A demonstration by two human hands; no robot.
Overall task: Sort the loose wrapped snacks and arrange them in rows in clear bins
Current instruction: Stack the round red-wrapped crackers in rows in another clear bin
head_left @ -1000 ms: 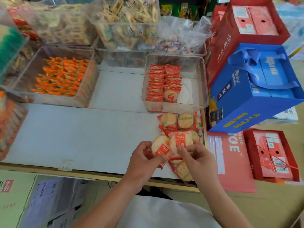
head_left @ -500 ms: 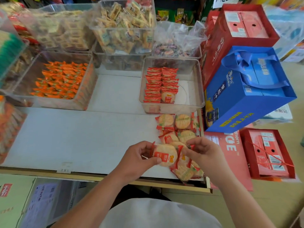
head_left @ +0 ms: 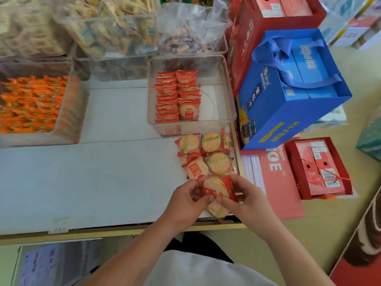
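My left hand (head_left: 186, 201) and my right hand (head_left: 245, 200) meet near the shelf's front edge and together grip a small stack of red-wrapped round rice crackers (head_left: 216, 187). Another cracker packet (head_left: 218, 209) lies under the hands. Several loose packets (head_left: 208, 153) lie on the white shelf just beyond them. Behind those stands a clear bin (head_left: 225, 89) holding two rows of the same red packets (head_left: 177, 96), set on edge along its left side.
A clear bin of orange-wrapped snacks (head_left: 33, 104) sits at the left. Stacked bins of mixed snacks (head_left: 111, 27) and a plastic bag of sweets (head_left: 191, 32) stand at the back. A blue gift bag (head_left: 288, 89) and red boxes (head_left: 317, 168) crowd the right side.
The hands have come together: the packet in my left hand and those in my right are now gathered into one stack held by both.
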